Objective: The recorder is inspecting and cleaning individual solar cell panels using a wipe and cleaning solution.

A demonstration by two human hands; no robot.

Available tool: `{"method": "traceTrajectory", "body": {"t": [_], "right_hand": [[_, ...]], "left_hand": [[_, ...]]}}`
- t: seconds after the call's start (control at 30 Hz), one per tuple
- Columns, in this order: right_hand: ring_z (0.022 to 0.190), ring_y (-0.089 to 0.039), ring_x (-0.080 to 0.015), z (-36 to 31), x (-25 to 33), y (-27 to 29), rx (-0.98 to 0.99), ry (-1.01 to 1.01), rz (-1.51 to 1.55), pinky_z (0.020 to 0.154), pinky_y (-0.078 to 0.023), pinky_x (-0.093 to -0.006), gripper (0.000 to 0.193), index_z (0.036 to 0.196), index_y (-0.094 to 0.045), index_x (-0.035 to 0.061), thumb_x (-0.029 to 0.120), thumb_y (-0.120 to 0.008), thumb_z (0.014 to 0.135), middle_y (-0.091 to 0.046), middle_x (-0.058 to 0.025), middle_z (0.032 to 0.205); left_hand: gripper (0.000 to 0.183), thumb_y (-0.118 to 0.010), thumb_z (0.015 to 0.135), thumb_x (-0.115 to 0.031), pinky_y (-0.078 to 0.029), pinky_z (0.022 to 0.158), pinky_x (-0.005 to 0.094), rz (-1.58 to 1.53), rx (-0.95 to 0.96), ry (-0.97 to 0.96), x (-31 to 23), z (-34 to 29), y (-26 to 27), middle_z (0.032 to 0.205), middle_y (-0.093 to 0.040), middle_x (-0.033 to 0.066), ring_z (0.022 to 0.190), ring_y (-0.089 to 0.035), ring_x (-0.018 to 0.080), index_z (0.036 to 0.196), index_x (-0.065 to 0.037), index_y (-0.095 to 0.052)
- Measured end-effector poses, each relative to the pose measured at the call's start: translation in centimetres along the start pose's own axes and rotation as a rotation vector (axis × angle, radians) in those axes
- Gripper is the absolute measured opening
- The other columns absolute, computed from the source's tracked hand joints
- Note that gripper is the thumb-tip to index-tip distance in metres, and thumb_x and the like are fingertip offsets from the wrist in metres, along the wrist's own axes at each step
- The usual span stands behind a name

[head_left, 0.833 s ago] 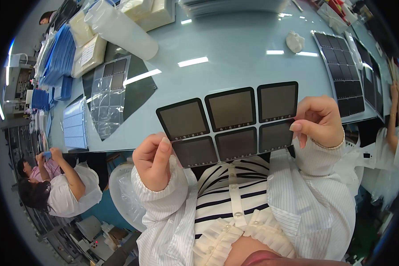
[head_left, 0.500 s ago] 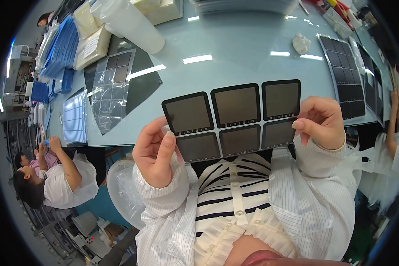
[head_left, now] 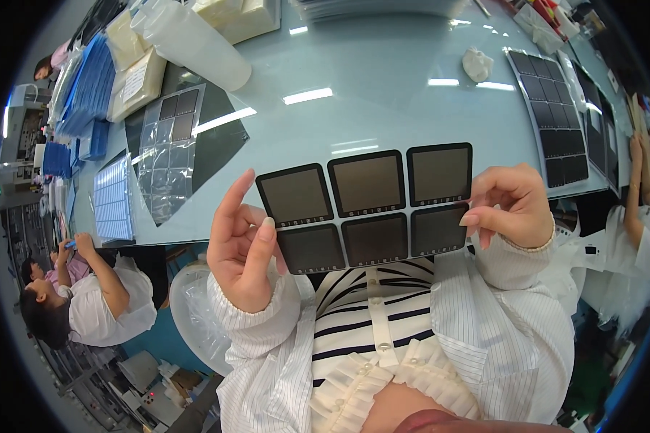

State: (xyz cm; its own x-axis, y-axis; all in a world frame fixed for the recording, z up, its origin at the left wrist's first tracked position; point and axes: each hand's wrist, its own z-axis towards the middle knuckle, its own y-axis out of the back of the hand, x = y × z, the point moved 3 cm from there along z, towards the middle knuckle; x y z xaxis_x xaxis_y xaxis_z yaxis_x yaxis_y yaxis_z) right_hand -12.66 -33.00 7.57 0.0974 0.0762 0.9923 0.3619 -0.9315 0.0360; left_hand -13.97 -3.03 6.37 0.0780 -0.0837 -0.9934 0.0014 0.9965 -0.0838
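Observation:
Above my lap I hold a flat sheet (head_left: 335,220) carrying two rows of dark, black-bordered square panels, with small pale marks along their lower edges. It is tilted, its right end a little higher. My left hand (head_left: 242,252) has its thumb at the sheet's left edge, the index finger raised apart and other fingers partly hidden. At the right edge, my right hand (head_left: 513,206) pinches the sheet between thumb and curled fingers.
On the glossy table (head_left: 303,130) are a translucent plastic bottle (head_left: 195,47), panels in a clear sleeve (head_left: 167,155), blue stacks (head_left: 87,86), a crumpled white wad (head_left: 477,65) and more dark panel sheets (head_left: 549,108). A co-worker (head_left: 97,303) sits at left.
The sheet has shifted slightly left and down in view. My left index finger has lifted away from the sheet and stretched upward; the right hand keeps its pinch.

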Motion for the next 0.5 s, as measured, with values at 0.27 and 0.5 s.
{"method": "traceTrajectory", "body": {"t": [0.27,0.5], "right_hand": [[0.047,-0.061,-0.0117,0.0,0.1,-0.6,0.025,0.031,-0.004,0.038,-0.043,-0.0159,0.013,0.07,-0.053,-0.0024,-0.007,-0.065,0.073,-0.061,-0.0092,0.059],[0.045,-0.058,-0.0095,0.7,0.2,-1.7,-0.075,0.078,0.069,0.039,-0.042,-0.0176,0.009,0.075,-0.059,-0.0043,-0.006,-0.067,0.071,-0.062,-0.0089,0.061]], "left_hand": [[0.045,-0.048,0.085,0.0,-0.036,0.039,0.0152,0.028,0.028,-0.053,-0.2,0.4,0.4,0.072,-0.052,0.0034,0.047,-0.048,0.0053,0.128,0.007,-0.038],[0.041,-0.047,0.086,0.001,-0.035,0.039,0.015,0.056,-0.055,-0.17,-0.4,0.7,1.2,0.075,-0.054,0.0036,0.046,-0.046,0.004,0.126,0.006,-0.041]]}}
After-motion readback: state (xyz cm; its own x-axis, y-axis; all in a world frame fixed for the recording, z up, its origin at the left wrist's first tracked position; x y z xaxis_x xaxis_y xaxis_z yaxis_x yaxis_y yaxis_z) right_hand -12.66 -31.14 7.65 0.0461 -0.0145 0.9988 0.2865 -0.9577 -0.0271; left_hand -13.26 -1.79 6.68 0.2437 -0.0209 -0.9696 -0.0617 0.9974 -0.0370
